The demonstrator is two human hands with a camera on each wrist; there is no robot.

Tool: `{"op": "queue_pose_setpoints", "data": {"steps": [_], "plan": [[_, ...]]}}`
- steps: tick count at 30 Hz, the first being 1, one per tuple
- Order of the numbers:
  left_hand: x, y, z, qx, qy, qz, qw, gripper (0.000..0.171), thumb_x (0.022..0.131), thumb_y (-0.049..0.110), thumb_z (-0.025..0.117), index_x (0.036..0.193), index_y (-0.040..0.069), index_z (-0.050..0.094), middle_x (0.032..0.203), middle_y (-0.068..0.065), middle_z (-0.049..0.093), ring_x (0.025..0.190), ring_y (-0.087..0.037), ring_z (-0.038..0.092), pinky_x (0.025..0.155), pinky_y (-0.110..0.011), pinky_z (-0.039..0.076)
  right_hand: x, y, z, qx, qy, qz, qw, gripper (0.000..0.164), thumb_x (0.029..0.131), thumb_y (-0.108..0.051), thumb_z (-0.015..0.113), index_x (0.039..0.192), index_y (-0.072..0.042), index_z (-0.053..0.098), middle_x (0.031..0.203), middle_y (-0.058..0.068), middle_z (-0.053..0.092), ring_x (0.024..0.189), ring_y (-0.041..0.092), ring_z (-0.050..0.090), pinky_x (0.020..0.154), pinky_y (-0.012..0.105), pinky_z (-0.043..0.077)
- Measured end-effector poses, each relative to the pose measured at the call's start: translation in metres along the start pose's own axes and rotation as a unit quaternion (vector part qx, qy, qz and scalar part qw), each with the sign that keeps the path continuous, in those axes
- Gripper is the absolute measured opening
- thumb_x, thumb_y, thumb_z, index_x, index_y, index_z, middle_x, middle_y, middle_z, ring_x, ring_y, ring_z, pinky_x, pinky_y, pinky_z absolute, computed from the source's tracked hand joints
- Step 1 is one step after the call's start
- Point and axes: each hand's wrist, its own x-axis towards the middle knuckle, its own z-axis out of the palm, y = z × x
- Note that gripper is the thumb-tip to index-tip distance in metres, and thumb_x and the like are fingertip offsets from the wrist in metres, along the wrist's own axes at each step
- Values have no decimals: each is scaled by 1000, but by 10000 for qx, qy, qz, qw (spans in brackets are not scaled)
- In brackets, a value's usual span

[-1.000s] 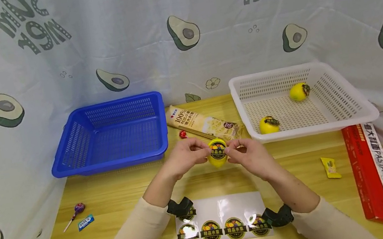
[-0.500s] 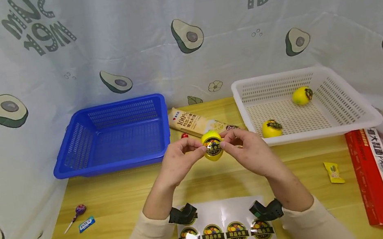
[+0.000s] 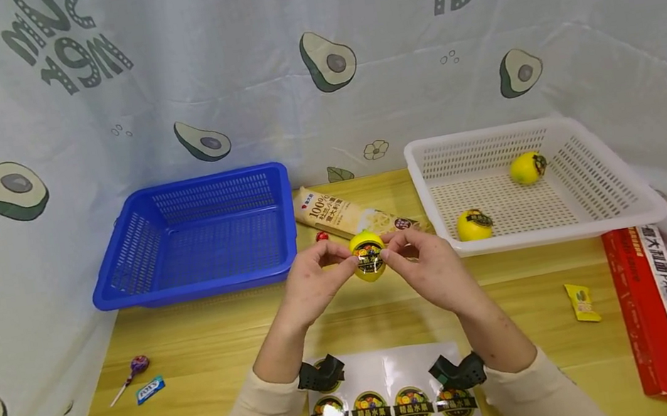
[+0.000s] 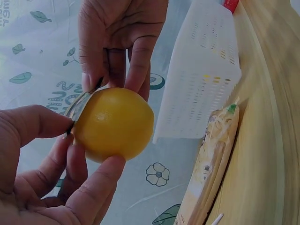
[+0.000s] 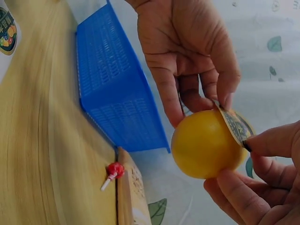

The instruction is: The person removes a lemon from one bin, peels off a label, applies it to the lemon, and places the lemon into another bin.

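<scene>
Above the table, in the head view, a lemon (image 3: 366,236) is held between both hands. A round black sticker (image 3: 369,256) with fruit pictures faces the head camera on its front. My left hand (image 3: 313,281) pinches one dark end of this sticker between thumb and forefinger, while its other fingers press against the lemon's side. The right hand (image 3: 428,267) pinches the opposite end, its lower fingers also on the fruit. From the right wrist, the sticker (image 5: 236,129) curves over the lemon (image 5: 206,145) and part of it stands slightly off the skin.
A sticker sheet (image 3: 390,372) lies in front. Behind stand a blue basket (image 3: 196,286) and a white basket (image 3: 550,231) with two stickered lemons. A pasta packet (image 3: 334,213), a red lollipop (image 3: 321,236), a purple lollipop (image 3: 139,365), small sweets and a red pasta box (image 3: 647,312) lie around.
Both hands and the lemon have shifted slightly left and up since one second ago, with the view itself moving a little. Over the last half second they barely move.
</scene>
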Motion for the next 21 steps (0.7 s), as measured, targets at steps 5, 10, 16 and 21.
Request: {"op": "queue_pose_setpoints", "data": {"steps": [5,10,16,21], "plan": [[-1,0,3,-278,46,-220,9994,27,84,15,82,100,5,63,110,-12,67,107,-25,67,80,-31,55,0,0,2,47,50,-127,9999,17,99,-21,68,90,-7,63,136,14,67,124,34,64,101,53,54],[1,-1,4,-305,-158,-632,9974,49,87,19,81,129,6,61,129,-14,64,114,-29,66,89,-37,59,0,0,2,107,58,-197,9997,17,99,-20,68,89,-7,63,135,14,67,124,32,64,102,53,53],[2,-2,6,-546,-551,-649,9949,52,91,15,76,139,7,58,127,-17,65,107,-26,69,88,-31,58,-1,-2,2,258,84,35,9996,21,99,-26,69,99,-6,61,131,14,68,114,32,68,88,41,56],[-2,1,12,-670,-676,-434,9945,51,91,16,77,137,7,59,130,-16,64,107,-24,67,84,-29,58,3,-2,7,485,-197,382,9979,47,100,-42,64,128,-5,55,125,20,64,95,26,71,74,32,59]]}}
